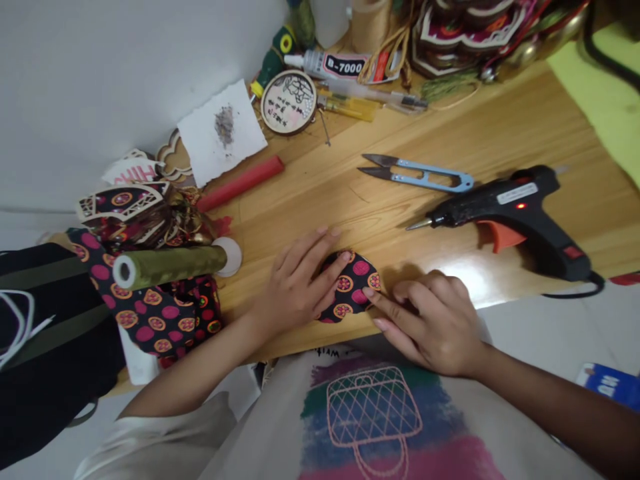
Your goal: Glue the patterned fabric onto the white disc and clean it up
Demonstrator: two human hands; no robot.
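Note:
A small piece covered in black fabric with pink and orange dots (356, 283) lies on the wooden table (450, 147) near its front edge. My left hand (295, 283) lies flat over the piece's left part, fingers stretched out and pressing down. My right hand (430, 320) rests on the table just right of it, fingers loosely extended, with the index fingertip touching the piece's right edge. Neither hand holds anything.
A black hot glue gun (515, 217) with its red light on lies to the right, blue thread snips (420, 175) behind it. A green-wrapped roll (170, 265) and dotted fabric (145, 320) sit left. A red stick (240, 183), a glue tube (335, 65) and ornaments are at the back.

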